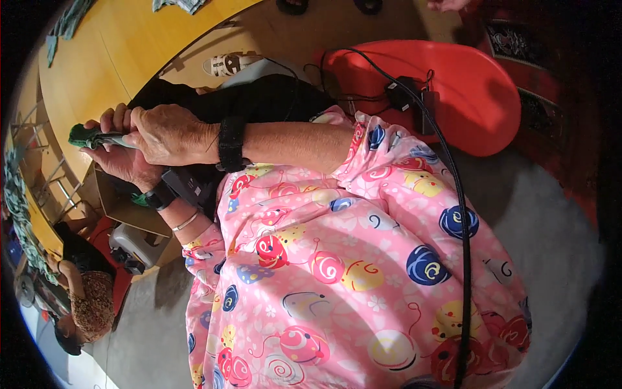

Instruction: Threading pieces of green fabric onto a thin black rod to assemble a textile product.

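**Both my hands closed on a small green piece at the table edge**

My right hand (170,133) lies on top, fingers curled and clenched over a small dark green piece of fabric-like material (84,136) together with a slim grey metal tool (113,139). I cannot tell just what the tool is. The green piece sticks out past my knuckles toward the yellow wooden table (123,52), so only its outer end shows; the rest is hidden inside my grip. My left hand (123,162) sits underneath, palm cupped up against the same piece, with its fingertips showing over the top beside my right hand's fingers. The two hands touch each other, and the green piece is pinched between them.

I wear a black wristband (230,144) on my right wrist, and a black watch (159,194) and a thin bracelet (186,221) on my left. My pink patterned sleeves (337,259) fill the lower part of the view. A black cable (453,181) runs down across them. Behind my arms stands a red plastic stool (479,97). At the lower left, another person in a brown patterned top (91,305) sits near the table.
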A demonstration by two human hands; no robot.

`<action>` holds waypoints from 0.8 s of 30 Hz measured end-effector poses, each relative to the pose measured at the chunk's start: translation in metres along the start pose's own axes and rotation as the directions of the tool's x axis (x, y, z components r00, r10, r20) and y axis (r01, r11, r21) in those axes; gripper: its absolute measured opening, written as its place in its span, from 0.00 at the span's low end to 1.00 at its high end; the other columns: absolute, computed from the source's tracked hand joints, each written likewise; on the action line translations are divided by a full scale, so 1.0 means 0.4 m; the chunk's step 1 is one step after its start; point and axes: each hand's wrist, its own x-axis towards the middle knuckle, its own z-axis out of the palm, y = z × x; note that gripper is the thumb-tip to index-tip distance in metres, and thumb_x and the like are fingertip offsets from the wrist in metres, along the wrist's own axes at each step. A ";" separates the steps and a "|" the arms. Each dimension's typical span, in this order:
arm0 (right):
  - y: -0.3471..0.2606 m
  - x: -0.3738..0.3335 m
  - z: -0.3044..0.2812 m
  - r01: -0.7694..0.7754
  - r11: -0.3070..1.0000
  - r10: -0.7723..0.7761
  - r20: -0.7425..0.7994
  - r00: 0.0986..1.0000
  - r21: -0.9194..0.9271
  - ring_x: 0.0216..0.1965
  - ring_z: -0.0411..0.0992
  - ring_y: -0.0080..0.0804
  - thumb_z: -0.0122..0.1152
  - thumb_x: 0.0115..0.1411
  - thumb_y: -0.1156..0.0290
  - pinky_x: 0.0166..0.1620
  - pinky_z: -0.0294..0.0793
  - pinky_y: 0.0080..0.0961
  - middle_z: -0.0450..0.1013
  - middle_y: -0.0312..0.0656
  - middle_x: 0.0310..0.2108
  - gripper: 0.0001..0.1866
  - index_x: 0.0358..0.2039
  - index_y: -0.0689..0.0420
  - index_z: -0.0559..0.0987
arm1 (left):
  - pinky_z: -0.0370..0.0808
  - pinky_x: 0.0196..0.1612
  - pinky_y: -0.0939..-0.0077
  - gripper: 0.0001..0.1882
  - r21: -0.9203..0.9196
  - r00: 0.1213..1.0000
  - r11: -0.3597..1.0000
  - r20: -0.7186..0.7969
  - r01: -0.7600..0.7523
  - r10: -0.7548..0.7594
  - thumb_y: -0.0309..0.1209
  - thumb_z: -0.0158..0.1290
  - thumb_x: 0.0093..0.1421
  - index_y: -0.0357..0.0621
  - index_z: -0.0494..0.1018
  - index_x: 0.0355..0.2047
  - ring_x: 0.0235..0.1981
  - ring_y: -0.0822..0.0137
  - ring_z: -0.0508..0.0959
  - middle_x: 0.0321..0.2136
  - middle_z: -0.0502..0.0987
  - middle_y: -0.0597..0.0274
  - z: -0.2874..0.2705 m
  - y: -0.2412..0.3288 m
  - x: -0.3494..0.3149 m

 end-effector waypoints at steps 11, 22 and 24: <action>0.011 -0.015 0.012 0.032 0.999 -0.032 -0.015 0.999 -0.026 0.23 0.72 0.48 0.53 0.55 0.61 0.25 0.70 0.38 0.70 0.52 0.18 0.16 0.28 0.64 0.67 | 0.54 0.30 0.76 0.14 -0.041 0.998 0.999 -0.052 -0.023 0.021 0.35 0.56 0.50 0.44 0.73 0.36 0.27 0.70 0.55 0.24 0.60 0.68 -0.020 -0.005 -0.012; 0.004 -0.013 0.011 -0.013 0.997 0.014 -0.004 1.000 0.080 0.22 0.71 0.49 0.54 0.55 0.61 0.26 0.69 0.39 0.69 0.52 0.18 0.17 0.28 0.64 0.66 | 0.55 0.30 0.78 0.12 0.034 0.993 0.998 -0.105 -0.046 0.049 0.36 0.55 0.51 0.47 0.74 0.35 0.25 0.72 0.55 0.20 0.60 0.70 -0.015 0.007 -0.011; 0.009 -0.013 0.008 -0.009 0.999 0.010 -0.022 1.000 0.046 0.22 0.72 0.48 0.55 0.54 0.61 0.25 0.70 0.39 0.70 0.51 0.18 0.17 0.28 0.65 0.67 | 0.54 0.29 0.78 0.13 0.032 0.991 0.998 -0.124 -0.047 0.050 0.39 0.57 0.51 0.47 0.75 0.35 0.25 0.72 0.54 0.20 0.60 0.70 -0.022 0.008 -0.007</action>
